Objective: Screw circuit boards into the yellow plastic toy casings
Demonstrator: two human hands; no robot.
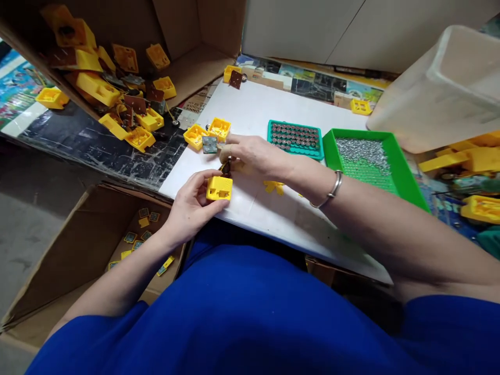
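My left hand (pixel 191 200) is closed around a small yellow plastic housing (pixel 219 188), near the front edge of the white board. Just above the housing, my right hand (pixel 250 156) is bent with its fingertips together at a small dark part (pixel 225 167). Fingers partly cover that part, so its kind is unclear. Beyond the fingertips lies a square circuit board (pixel 210 145). Two open yellow housings (pixel 195 136) with thin wires sit beside it. A yellow plastic piece (pixel 274 187) rests under my right forearm.
A teal tray (pixel 296 152) holds rows of small round parts; a green tray (pixel 408 172) holds many screws. Cardboard boxes stand at the upper left, with yellow housings (pixel 97 88), and lower left (pixel 50 271). A translucent bin (pixel 414 88) is at the right.
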